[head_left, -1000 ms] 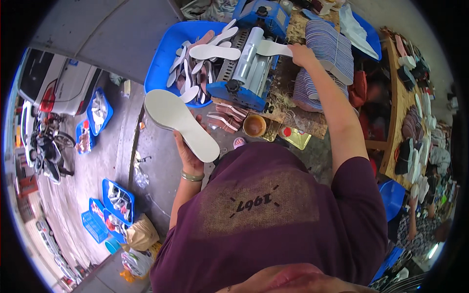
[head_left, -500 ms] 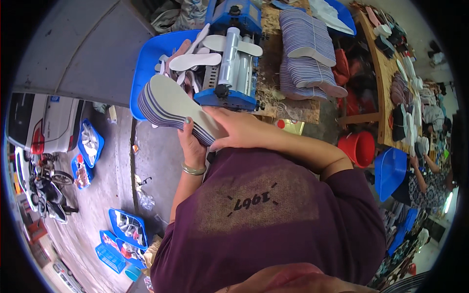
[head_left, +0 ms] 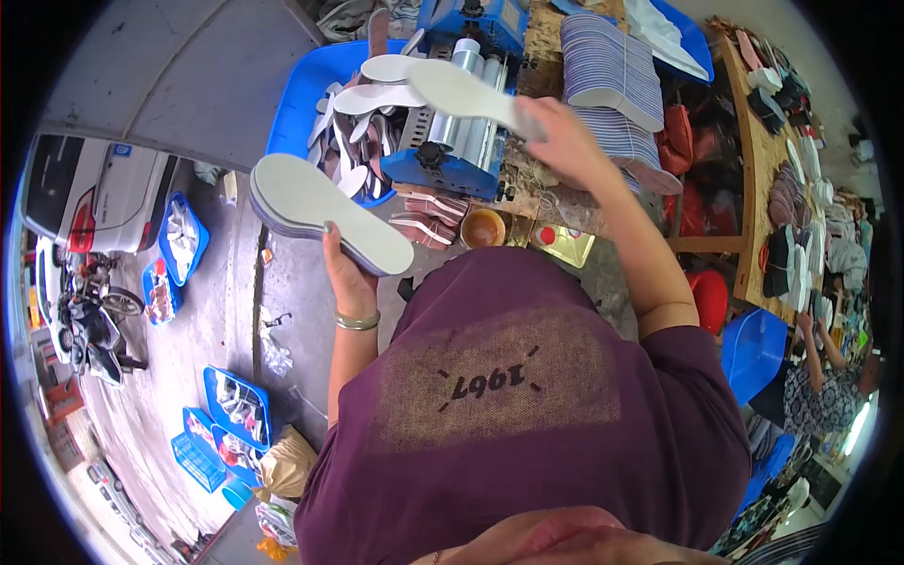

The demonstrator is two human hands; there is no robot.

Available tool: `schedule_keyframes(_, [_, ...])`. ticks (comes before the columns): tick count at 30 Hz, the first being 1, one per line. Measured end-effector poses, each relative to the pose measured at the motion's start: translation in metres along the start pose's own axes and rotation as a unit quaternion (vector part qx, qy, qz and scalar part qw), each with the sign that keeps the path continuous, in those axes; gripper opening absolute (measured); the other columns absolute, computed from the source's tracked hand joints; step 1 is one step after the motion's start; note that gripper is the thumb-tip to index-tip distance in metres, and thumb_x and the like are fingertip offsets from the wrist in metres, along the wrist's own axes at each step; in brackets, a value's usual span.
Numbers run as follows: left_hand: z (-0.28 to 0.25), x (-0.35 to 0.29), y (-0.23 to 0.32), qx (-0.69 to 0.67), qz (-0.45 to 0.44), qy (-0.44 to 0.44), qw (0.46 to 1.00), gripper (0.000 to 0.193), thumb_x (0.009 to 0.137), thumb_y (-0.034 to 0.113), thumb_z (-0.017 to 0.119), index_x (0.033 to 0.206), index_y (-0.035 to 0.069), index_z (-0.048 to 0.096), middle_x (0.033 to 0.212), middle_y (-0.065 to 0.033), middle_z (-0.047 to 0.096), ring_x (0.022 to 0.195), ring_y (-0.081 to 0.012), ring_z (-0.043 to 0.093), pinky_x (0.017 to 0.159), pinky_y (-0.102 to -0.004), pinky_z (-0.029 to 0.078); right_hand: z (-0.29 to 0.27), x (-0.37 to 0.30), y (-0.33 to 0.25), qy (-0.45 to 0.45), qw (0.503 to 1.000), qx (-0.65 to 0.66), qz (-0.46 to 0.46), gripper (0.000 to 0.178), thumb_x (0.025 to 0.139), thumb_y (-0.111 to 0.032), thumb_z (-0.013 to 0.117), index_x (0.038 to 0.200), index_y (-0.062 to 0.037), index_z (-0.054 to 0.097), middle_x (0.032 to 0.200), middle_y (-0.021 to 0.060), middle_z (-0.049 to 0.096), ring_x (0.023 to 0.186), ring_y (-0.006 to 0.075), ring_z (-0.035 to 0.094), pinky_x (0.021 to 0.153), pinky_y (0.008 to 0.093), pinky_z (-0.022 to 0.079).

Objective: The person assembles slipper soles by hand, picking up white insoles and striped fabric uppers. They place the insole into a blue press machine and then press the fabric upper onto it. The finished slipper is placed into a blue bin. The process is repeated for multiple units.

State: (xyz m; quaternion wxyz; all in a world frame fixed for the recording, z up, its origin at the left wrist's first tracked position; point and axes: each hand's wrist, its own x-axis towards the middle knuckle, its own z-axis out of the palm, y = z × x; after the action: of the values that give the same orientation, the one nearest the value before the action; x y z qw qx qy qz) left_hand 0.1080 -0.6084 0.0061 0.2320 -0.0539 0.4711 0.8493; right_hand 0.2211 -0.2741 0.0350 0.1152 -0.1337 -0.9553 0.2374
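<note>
My left hand (head_left: pixel 350 284) is closed around a stack of pale insoles (head_left: pixel 320 202) with layered, striped edges, the thumb pressing on its near side. To the right, over the blue roller machine (head_left: pixel 441 177), my right hand (head_left: pixel 567 143) grips one pale insole (head_left: pixel 460 92) by its narrower end. That insole lies above the machine's silver rollers (head_left: pixel 474 141), its broad end pointing left; whether it touches them I cannot tell. Two more white insoles (head_left: pixel 377 98) stick out on the machine's left side, above a blue tub (head_left: pixel 287 118) heaped with loose insoles.
Tied stacks of striped insoles (head_left: pixel 612 66) lie on the wooden bench (head_left: pixel 541 56). Below the machine are a bowl of amber stuff (head_left: pixel 483 229), a tin (head_left: pixel 565 243) and reddish bundles (head_left: pixel 428 217). At right stand a red bucket (head_left: pixel 708 299), a blue tub (head_left: pixel 753 350) and another person (head_left: pixel 821 381).
My right hand has left the stack and moved right and up to the machine, carrying one insole. My left hand with the stack has shifted slightly left and down.
</note>
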Motion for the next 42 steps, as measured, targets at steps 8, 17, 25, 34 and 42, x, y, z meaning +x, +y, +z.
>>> schedule_keyframes(8, [0.015,-0.043,-0.022,-0.059,0.017,0.026,0.998,0.049,0.092,0.045,0.053,0.126,0.010,0.047,0.104,-0.0089,0.060,0.093,-0.0228,0.061,0.077,-0.0367,0.053,0.018,-0.020,0.121,0.051,0.998,-0.014,0.027,0.057,0.066,-0.007,0.067,0.122,-0.0077,0.057,0.118,0.0156,0.056,0.109,0.0341,0.051,0.094,0.0395,0.043])
schedule_keyframes(17, [0.063,-0.079,-0.049,-0.071,0.007,0.027,0.997,0.051,0.094,0.044,0.049,0.125,0.003,0.048,0.099,-0.0114,0.061,0.090,-0.0222,0.062,0.075,-0.0349,0.054,0.030,-0.020,0.126,0.007,1.000,0.014,0.005,0.056,0.066,-0.007,0.068,0.121,-0.0086,0.058,0.115,0.0138,0.056,0.105,0.0336,0.053,0.092,0.0395,0.045])
schedule_keyframes(25, [0.087,-0.111,-0.071,-0.068,-0.023,0.051,0.996,0.047,0.092,0.044,0.054,0.117,0.005,0.050,0.099,-0.0096,0.062,0.086,-0.0213,0.064,0.076,-0.0351,0.055,0.049,-0.017,0.131,0.020,1.000,0.021,0.001,0.055,0.066,-0.009,0.069,0.120,-0.0086,0.059,0.114,0.0143,0.057,0.103,0.0348,0.053,0.090,0.0407,0.046])
schedule_keyframes(34, [0.092,-0.123,-0.084,-0.095,-0.036,0.069,0.992,0.047,0.092,0.044,0.055,0.118,0.005,0.050,0.104,-0.0107,0.062,0.090,-0.0217,0.063,0.078,-0.0363,0.054,0.070,0.002,0.099,0.096,0.993,-0.057,-0.044,0.058,0.069,-0.017,0.070,0.125,-0.0081,0.054,0.116,0.0154,0.057,0.109,0.0342,0.051,0.091,0.0429,0.045])
schedule_keyframes(42, [0.097,-0.111,-0.094,-0.050,0.041,-0.016,0.998,0.040,0.090,0.027,0.060,0.119,0.002,0.049,0.107,-0.0112,0.061,0.094,-0.0219,0.063,0.082,-0.0360,0.053,0.014,-0.077,-0.032,-0.252,0.871,0.412,-0.091,0.075,0.073,-0.035,0.074,0.132,-0.0007,0.043,0.118,0.0216,0.058,0.104,0.0324,0.060,0.084,0.0388,0.048])
